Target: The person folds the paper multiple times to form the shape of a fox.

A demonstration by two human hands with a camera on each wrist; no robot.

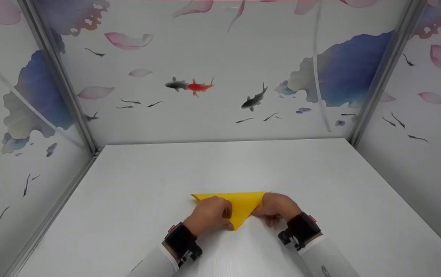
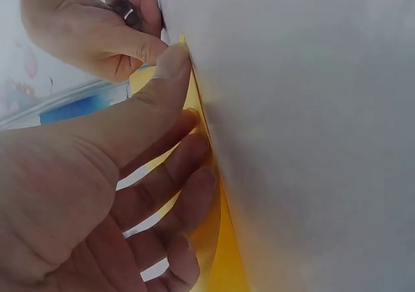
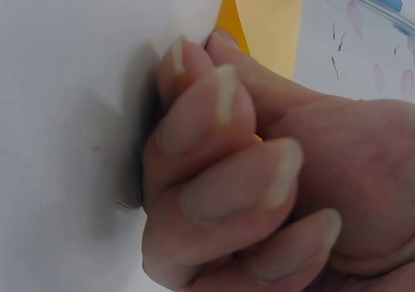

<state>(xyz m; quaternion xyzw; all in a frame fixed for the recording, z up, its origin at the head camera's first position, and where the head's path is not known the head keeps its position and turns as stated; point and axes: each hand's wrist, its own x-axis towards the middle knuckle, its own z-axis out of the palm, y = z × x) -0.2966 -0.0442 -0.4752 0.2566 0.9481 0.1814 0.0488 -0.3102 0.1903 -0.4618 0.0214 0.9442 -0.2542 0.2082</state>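
Note:
A sheet of yellow paper (image 1: 243,204), folded into a triangle, lies on the white table with its long edge at the back and a point toward the person. My left hand (image 1: 211,215) rests on its left part; in the left wrist view the thumb (image 2: 174,61) presses near the front point while the loosely bent fingers (image 2: 188,156) touch the paper. At the right corner, my right hand (image 1: 278,206) grips the paper. Its thumb (image 3: 227,39) meets the paper's edge in the right wrist view, and the curled fingers (image 3: 227,162) hide the corner.
The white table (image 1: 147,173) spreads around the paper on all sides. Panels printed with fish and petals, such as the back wall (image 1: 220,123), enclose it at the back, left and right. Metal posts (image 1: 60,77) stand at the back corners.

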